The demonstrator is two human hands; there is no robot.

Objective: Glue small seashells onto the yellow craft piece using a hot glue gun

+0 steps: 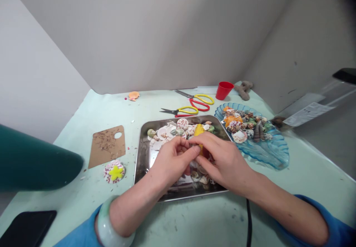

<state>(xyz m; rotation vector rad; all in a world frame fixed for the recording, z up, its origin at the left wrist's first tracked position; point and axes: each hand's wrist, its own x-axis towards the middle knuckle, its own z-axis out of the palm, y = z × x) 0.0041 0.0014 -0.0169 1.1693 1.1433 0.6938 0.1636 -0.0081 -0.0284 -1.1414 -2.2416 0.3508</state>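
Over a metal tray [141,158], my left hand [174,160] and my right hand [222,160] meet fingertip to fingertip. Both are closed in a pinch. Whatever lies between the fingers is hidden by them. White and patterned seashells [166,131] fill the back of the tray, and more small shells [204,178] lie below my right hand. A yellow piece [199,129], perhaps a starfish, shows just behind my right fingers, partly covered. A pale bangle [111,228] circles my left wrist.
Behind the tray lie yellow-handled scissors [187,110] and red-handled ones [200,105], near a red cup [224,90]. A blue dish [274,154] of shells stands right. Leftward are brown cardboard [107,145], a shell with a yellow star shape [116,172] and a green cylinder [36,162].
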